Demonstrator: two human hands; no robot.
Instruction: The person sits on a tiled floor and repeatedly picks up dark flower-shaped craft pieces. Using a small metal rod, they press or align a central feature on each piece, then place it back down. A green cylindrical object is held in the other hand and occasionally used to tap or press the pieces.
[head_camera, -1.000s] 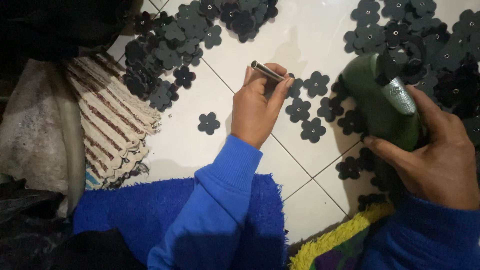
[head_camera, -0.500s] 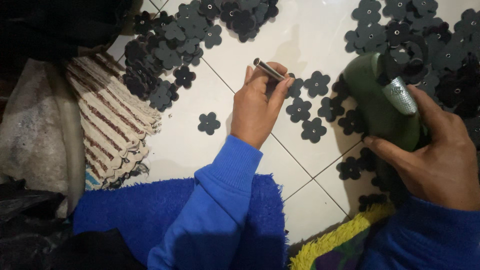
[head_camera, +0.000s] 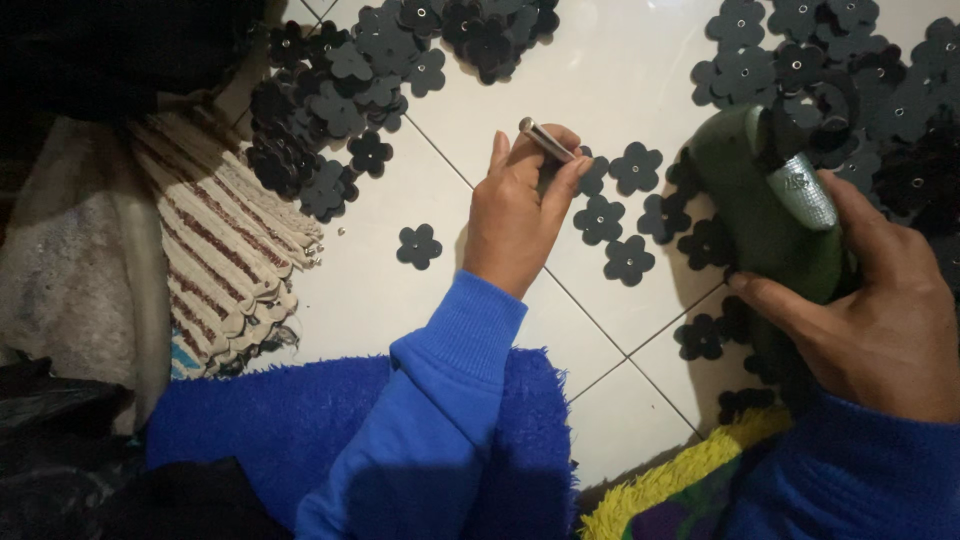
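My left hand (head_camera: 520, 215) pinches a short metal punch rod (head_camera: 545, 140), its tip angled down over the white tiled floor (head_camera: 620, 70) beside a black flower-shaped cutout (head_camera: 598, 220). My right hand (head_camera: 880, 320) grips a dark green bottle-shaped tool (head_camera: 765, 220) with a silver band, held tilted above the floor at the right. Both sleeves are blue. More black flower cutouts (head_camera: 630, 260) lie between the hands, and one flower (head_camera: 419, 246) lies alone left of my left hand.
Heaps of black flower cutouts lie at the top left (head_camera: 340, 110) and top right (head_camera: 860, 80). A striped woven mat (head_camera: 225, 250) lies at the left. A blue fluffy rug (head_camera: 260, 420) and a yellow fringed rug (head_camera: 670, 480) lie near me.
The green tool in my right hand has tilted slightly. My left hand with the rod has barely moved.
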